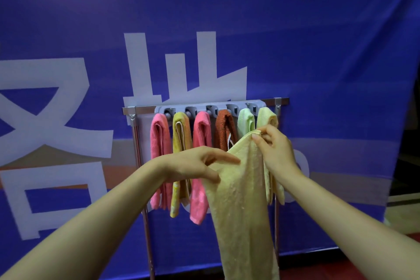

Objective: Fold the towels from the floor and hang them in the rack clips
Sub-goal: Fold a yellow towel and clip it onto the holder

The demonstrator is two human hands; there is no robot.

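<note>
Ahead of me hangs a blue banner (pixel 295 29), cloth w/ faint creases, filling nearly the whole view. Big white characters (pixel 52 107) run across its left & centre. Low down, a tan-orange band (pixel 123 146) crosses on the left and a pale lilac band (pixel 341 150) on the rt. The banner's rt edge slants, w/ a dark gap (pixel 412 143) beyond it. Red floor (pixel 406 254) shows btm rt. Light is dim, bluish.
</note>
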